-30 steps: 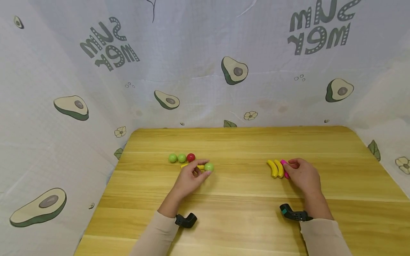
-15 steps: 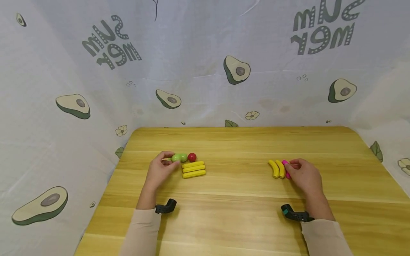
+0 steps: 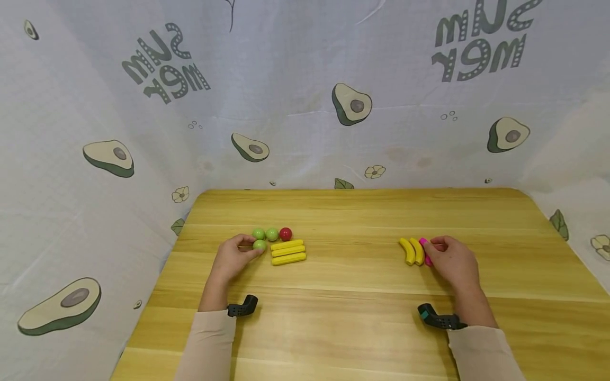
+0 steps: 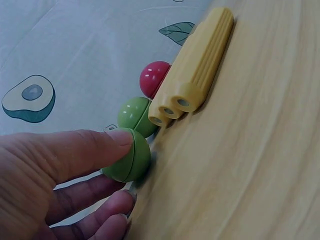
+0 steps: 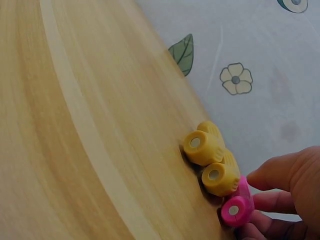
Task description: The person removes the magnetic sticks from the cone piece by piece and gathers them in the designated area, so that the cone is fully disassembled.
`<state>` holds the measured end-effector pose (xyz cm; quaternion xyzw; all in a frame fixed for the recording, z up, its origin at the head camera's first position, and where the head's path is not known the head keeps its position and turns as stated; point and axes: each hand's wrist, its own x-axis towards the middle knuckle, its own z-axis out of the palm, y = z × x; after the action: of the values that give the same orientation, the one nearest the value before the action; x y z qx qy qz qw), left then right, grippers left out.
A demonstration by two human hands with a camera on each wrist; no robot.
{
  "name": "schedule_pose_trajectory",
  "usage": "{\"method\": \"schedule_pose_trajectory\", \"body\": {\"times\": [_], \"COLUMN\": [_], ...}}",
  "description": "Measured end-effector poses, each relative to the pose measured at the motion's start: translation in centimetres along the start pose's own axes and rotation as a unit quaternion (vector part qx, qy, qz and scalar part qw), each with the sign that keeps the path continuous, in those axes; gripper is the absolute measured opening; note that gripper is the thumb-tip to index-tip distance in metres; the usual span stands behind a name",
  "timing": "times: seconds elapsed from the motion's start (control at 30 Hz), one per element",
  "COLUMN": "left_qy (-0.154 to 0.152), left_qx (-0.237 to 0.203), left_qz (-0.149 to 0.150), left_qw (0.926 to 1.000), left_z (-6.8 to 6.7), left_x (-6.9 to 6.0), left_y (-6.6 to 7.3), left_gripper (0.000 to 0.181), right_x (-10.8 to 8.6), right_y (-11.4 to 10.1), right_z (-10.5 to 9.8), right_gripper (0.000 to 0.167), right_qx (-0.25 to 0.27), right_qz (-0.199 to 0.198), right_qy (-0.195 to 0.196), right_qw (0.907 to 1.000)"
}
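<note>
In the head view my left hand (image 3: 233,257) pinches a green ball (image 3: 259,245) low at the table, thumb on its near side. Two more green balls (image 3: 272,234) and a red ball (image 3: 285,234) form a row just behind it. Three yellow ridged sticks (image 3: 288,252) lie side by side to its right. On the right, my right hand (image 3: 452,260) holds a pink banana-shaped piece (image 5: 237,210) between thumb and fingers. Two yellow toy bananas (image 3: 412,251) lie against its left side. Round pale discs show on the ends of these pieces in the right wrist view.
A wood-grain table (image 3: 352,312) carries everything. Behind it and at both sides hangs a pale curtain (image 3: 295,106) printed with avocados and lettering. Each wrist wears a black camera mount (image 3: 244,306).
My left hand has carried the green ball leftwards past the yellow sticks, then lowered it in front of the leftmost ball of the row. The right hand stays in place on the pink piece.
</note>
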<state>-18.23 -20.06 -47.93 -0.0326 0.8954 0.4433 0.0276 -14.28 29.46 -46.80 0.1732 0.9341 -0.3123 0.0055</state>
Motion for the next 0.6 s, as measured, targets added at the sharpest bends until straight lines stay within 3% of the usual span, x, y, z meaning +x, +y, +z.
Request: {"method": "schedule_pose_trajectory", "body": {"times": [0.6], "left_qy": [0.003], "left_qx": [0.001], "left_qz": [0.001], "left_qw": [1.0000], "left_z": [-0.04], "left_x": [-0.11], "left_y": [0.14], "left_gripper": [0.041], "right_x": [0.25], "right_y": [0.20], "right_z": [0.12], "right_gripper": [0.063], "right_qx": [-0.003], "right_qz": [-0.001], "right_qy": [-0.002], "right_qw": [1.0000]}}
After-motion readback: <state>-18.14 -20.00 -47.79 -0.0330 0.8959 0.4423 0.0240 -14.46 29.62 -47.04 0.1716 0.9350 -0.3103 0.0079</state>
